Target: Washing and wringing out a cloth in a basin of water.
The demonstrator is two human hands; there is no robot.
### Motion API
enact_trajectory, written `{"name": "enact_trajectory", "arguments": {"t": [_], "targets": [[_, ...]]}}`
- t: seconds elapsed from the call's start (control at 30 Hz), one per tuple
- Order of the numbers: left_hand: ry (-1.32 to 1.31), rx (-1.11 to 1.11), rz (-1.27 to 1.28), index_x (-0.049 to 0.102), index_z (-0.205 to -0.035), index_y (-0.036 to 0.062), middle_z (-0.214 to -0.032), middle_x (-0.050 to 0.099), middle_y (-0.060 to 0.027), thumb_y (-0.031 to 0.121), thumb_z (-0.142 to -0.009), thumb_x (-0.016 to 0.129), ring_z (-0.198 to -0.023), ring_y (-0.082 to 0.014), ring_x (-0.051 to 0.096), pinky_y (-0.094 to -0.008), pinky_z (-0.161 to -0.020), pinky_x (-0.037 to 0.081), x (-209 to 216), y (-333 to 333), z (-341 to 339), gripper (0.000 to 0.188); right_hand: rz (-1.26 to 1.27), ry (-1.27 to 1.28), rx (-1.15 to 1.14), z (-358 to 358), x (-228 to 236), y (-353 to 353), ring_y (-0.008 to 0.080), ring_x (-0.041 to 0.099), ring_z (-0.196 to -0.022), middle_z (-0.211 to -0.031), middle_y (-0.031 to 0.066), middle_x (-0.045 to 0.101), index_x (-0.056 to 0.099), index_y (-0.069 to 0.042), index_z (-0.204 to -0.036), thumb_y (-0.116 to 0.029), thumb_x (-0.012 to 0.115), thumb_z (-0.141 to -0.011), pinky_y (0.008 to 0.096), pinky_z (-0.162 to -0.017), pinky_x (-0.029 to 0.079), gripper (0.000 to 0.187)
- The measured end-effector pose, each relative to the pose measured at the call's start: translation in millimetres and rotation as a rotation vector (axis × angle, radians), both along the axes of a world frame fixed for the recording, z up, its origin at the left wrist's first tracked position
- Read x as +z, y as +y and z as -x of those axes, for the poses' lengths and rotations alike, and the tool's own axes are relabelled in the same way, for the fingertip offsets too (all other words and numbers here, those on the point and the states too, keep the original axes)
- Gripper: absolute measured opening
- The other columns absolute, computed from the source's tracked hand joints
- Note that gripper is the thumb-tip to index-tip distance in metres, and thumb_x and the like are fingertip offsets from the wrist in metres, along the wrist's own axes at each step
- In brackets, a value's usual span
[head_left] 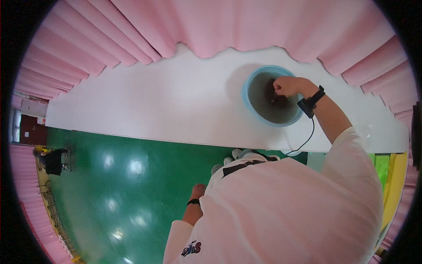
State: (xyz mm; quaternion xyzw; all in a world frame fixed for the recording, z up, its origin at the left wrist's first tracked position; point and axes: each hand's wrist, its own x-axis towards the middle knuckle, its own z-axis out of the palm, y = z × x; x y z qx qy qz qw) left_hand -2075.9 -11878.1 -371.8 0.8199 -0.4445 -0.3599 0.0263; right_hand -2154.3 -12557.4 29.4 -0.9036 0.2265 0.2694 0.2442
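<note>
A round light-blue basin [246, 97] stands on the white table. Inside it lies murky grey-brown water [262, 105], with a dark reddish-brown patch below my fingers. Over the basin, my right hand [288, 86] is bent down with its fingers closed together; what they hold, if anything, is too small to make out. A black strap with a small box and cable [309, 104] circles that wrist. My left hand [198, 190] hangs beside my body, away from the table, its fingers mostly hidden by my white shirt.
The long white table [167, 101] runs across the view, with pink curtains [263, 26] behind it. A green floor [132, 185] lies on my near side. Far left, a person [39, 154] is beside a dark chair. Yellow and green panels [387, 176] stand at the right.
</note>
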Motion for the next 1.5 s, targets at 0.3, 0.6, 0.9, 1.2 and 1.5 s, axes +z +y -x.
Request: {"name": "enact_trajectory", "arguments": {"t": [0.3, 0.6, 0.9, 1.2, 1.5], "targets": [[0.04, 0.054, -0.071, 0.073, -0.114, 0.0141, -0.12, 0.071, -0.0076, 0.03, -0.087, 0.06, -0.109, -0.0288, 0.066, -0.0406, -0.096, 0.053, -11, -14, -10, 0.034, 0.229, -0.346, 0.119, 19, 95, -7, 0.022, 0.056, -0.071, -0.078, 0.0136, 0.061, 0.059, 0.002, -0.082, -0.012, 0.062, -0.085, 0.0404, -0.066, 0.046, 0.015], [0.132, 0.04, 0.006, 0.072, -0.114, 0.0154, -0.113, 0.072, -0.0047, 0.028, -0.088, 0.062, -0.107, -0.027, 0.067, -0.0401, -0.091, 0.055, -33, -23, -26, 0.031, 0.307, -0.603, 0.098, 34, 186, -6, 0.017, 0.042, -0.063, -0.068, 0.0085, 0.044, 0.048, 0.002, -0.081, -0.009, 0.059, -0.093, 0.0325, -0.06, 0.042, 0.02], [-0.037, -0.098, -0.052, 0.074, -0.113, 0.0178, -0.12, 0.071, -0.0005, 0.023, -0.086, 0.062, -0.113, -0.023, 0.065, -0.0384, -0.097, 0.054, -36, -13, -23, 0.03, 0.221, -0.507, 0.022, 22, 155, -10, 0.0157, 0.044, -0.063, -0.066, 0.008, 0.048, 0.051, 0.002, -0.08, -0.008, 0.059, -0.092, 0.0323, -0.06, 0.042, 0.018], [-0.06, -0.117, -0.063, 0.072, -0.118, 0.0168, -0.122, 0.071, 0.0002, 0.021, -0.084, 0.064, -0.114, -0.0222, 0.065, -0.0376, -0.097, 0.054, -31, 13, -23, 0.035, 0.211, -0.337, 0.002, 8, 50, -13, 0.0227, 0.053, -0.067, -0.073, 0.0147, 0.061, 0.059, 0.001, -0.083, -0.012, 0.06, -0.09, 0.0381, -0.064, 0.045, 0.014], [-0.007, -0.052, -0.017, 0.073, -0.113, 0.0144, -0.116, 0.072, -0.0052, 0.02, -0.083, 0.066, -0.112, -0.0249, 0.066, -0.0398, -0.096, 0.054, -9, 11, -22, 0.031, 0.221, -0.357, 0.002, -11, -15, 20, 0.0418, 0.064, -0.089, -0.098, 0.0242, 0.068, 0.066, 0.001, -0.096, -0.023, 0.057, -0.094, 0.0494, -0.08, 0.05, 0.026]]}}
